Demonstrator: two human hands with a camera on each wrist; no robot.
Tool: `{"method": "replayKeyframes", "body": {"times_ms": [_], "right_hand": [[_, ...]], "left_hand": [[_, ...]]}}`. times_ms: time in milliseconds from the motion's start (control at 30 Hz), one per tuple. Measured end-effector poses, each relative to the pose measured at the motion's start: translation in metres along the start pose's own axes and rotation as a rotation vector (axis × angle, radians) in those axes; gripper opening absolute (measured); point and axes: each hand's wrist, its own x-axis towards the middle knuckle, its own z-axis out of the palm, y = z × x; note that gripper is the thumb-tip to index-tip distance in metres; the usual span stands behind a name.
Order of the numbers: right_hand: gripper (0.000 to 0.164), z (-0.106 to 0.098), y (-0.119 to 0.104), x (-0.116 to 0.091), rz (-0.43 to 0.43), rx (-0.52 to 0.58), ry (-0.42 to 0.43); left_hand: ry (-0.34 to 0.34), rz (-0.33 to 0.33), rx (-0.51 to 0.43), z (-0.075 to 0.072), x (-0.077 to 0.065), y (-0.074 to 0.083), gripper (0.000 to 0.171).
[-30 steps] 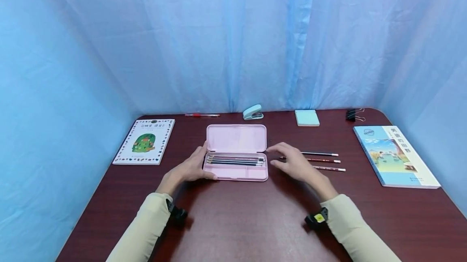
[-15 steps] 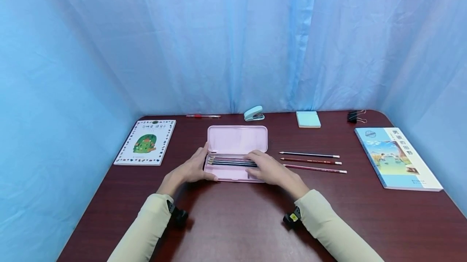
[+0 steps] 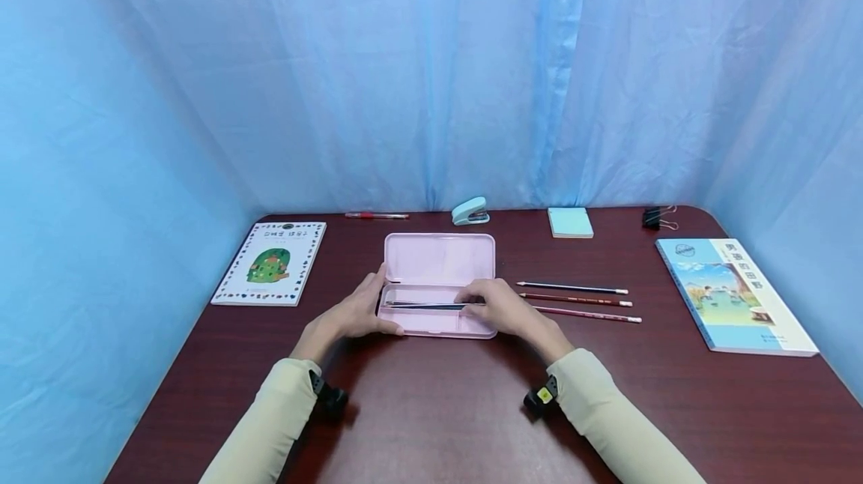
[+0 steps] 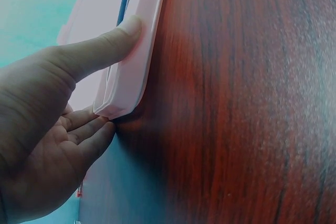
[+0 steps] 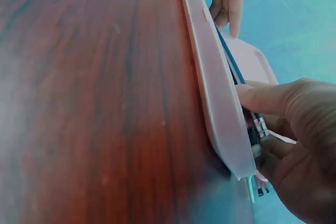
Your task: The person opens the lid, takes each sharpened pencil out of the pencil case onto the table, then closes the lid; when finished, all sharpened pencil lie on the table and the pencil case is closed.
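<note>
A pink pencil case (image 3: 440, 258) lies with its lid folded back in the middle of the table. My left hand (image 3: 350, 315) holds its left end, thumb at the front wall and fingers along the side, as the left wrist view shows. My right hand (image 3: 502, 309) reaches into the case and pinches a bunch of pencils (image 3: 425, 306) near their eraser ends. In the right wrist view the thumb presses on a dark blue pencil (image 5: 231, 59), with silver ferrules beside the fingers. The hand hides how many pencils it grips.
Right of the case lie a dark pencil (image 3: 573, 288), a brown pencil (image 3: 576, 299) and a red pencil (image 3: 586, 314). Books (image 3: 270, 263) (image 3: 735, 295) flank the table. Along the back are a red pen (image 3: 376, 215), stapler (image 3: 470, 211), sticky notes (image 3: 570, 222) and binder clip (image 3: 658, 217).
My right hand has moved left from beside the case into it and taken hold of the pencils, which are now bunched and shifted toward the front. The left hand stays at the case.
</note>
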Motion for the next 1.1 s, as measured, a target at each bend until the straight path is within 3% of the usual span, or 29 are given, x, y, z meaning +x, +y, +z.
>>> {"method": "replayKeyframes", "body": {"times_ms": [133,467,800,967,1100], "right_hand": [[0.012,-0.004,0.002,-0.004,-0.004,-0.014,0.044],[0.012,-0.035,0.019,-0.034,0.14,0.06,0.135],[0.011,-0.082,0.054,-0.111,0.307,-0.035,0.179],[0.014,-0.097,0.07,-0.153,0.42,-0.074,0.157],[0.013,-0.102,0.077,-0.173,0.461,-0.105,0.14]], "left_hand": [[0.004,-0.002,-0.001,0.0,0.001,0.001,0.123],[-0.007,-0.016,0.002,0.002,0.001,0.003,0.123],[0.006,-0.003,0.002,0.001,-0.002,0.002,0.122],[0.005,0.008,-0.007,0.001,-0.002,0.002,0.122],[-0.001,-0.003,-0.016,0.0,-0.002,0.002,0.122]]}}
